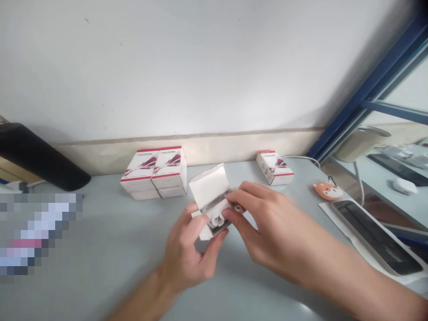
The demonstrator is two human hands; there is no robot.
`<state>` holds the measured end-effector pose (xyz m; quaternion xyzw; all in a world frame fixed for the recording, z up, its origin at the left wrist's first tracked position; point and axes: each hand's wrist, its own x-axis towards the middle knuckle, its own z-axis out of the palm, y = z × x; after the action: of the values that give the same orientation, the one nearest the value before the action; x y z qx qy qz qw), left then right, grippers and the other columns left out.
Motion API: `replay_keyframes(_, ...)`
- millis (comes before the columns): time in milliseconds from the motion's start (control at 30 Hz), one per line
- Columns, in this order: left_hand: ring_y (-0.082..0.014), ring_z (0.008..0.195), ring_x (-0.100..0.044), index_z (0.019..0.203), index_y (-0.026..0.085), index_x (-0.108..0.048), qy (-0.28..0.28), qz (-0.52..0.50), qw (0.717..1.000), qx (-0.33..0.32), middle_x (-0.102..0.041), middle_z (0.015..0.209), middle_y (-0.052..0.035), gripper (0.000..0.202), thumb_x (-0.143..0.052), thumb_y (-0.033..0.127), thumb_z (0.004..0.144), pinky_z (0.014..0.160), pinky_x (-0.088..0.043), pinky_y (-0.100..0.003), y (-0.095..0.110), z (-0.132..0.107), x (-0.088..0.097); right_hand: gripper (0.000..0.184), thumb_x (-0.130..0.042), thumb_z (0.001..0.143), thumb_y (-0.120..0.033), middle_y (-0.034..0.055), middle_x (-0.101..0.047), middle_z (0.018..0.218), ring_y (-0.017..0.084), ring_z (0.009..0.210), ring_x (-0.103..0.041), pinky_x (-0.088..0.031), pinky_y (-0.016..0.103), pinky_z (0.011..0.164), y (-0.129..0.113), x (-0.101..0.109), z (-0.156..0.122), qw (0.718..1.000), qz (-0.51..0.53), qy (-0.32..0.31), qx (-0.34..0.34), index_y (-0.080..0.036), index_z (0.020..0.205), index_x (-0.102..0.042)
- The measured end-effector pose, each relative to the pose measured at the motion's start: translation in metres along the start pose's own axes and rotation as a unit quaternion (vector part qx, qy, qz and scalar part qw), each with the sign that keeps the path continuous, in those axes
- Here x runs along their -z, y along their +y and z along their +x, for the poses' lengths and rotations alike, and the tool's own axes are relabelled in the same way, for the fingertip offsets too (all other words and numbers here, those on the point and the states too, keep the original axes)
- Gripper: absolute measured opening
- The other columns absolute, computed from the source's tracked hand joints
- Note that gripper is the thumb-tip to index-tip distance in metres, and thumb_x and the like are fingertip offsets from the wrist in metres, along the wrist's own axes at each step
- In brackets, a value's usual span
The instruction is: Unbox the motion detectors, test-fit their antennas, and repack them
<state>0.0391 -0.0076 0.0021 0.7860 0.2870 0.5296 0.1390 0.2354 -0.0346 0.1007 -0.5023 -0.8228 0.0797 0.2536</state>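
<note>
My left hand (189, 249) is wrapped round a small white cardboard box (210, 186), holding it tilted above the table with its lid flap raised. Inside the box lies a white part (219, 210) with a ring-like end, too blurred for me to tell its kind. The fingers of my right hand (270, 218) reach into the opening from the right. Its thumb and fingertips are closed at the white part, and they hide the box's right end.
Several white boxes with red edges (154, 171) stand stacked near the wall. A similar single box (276, 167) lies farther right. An orange animal-faced case (327, 191) and a dark-screened device (377, 236) are at the right. A black cylinder (43, 156) leans in at left.
</note>
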Motion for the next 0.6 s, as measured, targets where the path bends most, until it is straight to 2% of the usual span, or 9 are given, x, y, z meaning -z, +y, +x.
replay_keyframes(100,-0.0182,0.077,-0.062,0.101,0.025,-0.052,0.007,-0.004,1.0,0.011,-0.061,0.096,-0.0042,0.028,-0.068,0.008,0.085,0.06,-0.052,-0.03,-0.001,0.001,0.002,0.012,-0.058,0.097,-0.012,0.0039,-0.07,0.092,0.016,0.068,-0.059,-0.042,0.031,0.06,-0.001,-0.005,0.001,0.998,0.046,0.029,-0.026,-0.02,0.106,-0.062)
replay_keyframes(233,-0.0185,0.077,-0.062,0.097,0.023,-0.054,0.003,0.007,1.0,0.007,-0.061,0.091,-0.0031,0.024,-0.069,0.009,0.084,0.061,-0.052,-0.029,-0.001,0.001,0.003,0.005,-0.063,0.098,-0.019,-0.0015,-0.07,0.085,0.014,0.069,-0.06,-0.046,0.028,0.063,-0.003,0.003,0.001,0.986,0.138,0.043,-0.08,-0.023,0.095,-0.064)
replay_keyframes(333,-0.0209,0.088,-0.066,0.105,0.022,-0.06,0.006,0.011,1.0,0.003,-0.066,0.1,-0.006,0.027,-0.07,0.01,0.084,0.071,-0.057,-0.031,0.001,0.0,0.003,0.013,-0.061,0.1,-0.021,-0.0028,-0.069,0.079,0.013,0.07,-0.06,-0.048,0.027,0.066,-0.006,0.01,0.001,0.974,0.194,0.067,-0.094,-0.024,0.089,-0.068)
replay_keyframes(433,-0.0222,0.095,-0.069,0.108,0.023,-0.062,0.015,0.005,1.0,0.001,-0.068,0.106,-0.0071,0.031,-0.071,0.008,0.083,0.076,-0.058,-0.032,0.002,0.0,0.002,0.017,-0.061,0.099,-0.019,-0.0019,-0.067,0.079,0.013,0.067,-0.058,-0.047,0.027,0.064,-0.006,0.007,0.002,0.977,0.178,0.079,-0.089,-0.023,0.086,-0.069)
replay_keyframes(600,-0.0222,0.092,-0.068,0.101,0.022,-0.06,0.017,0.013,1.0,-0.01,-0.067,0.097,-0.0055,0.025,-0.07,0.007,0.083,0.072,-0.057,-0.032,0.002,0.002,0.001,0.02,-0.06,0.099,-0.017,-0.0007,-0.066,0.082,0.012,0.067,-0.06,-0.046,0.027,0.062,0.0,-0.001,0.004,0.987,0.122,0.062,-0.086,-0.022,0.082,-0.068)
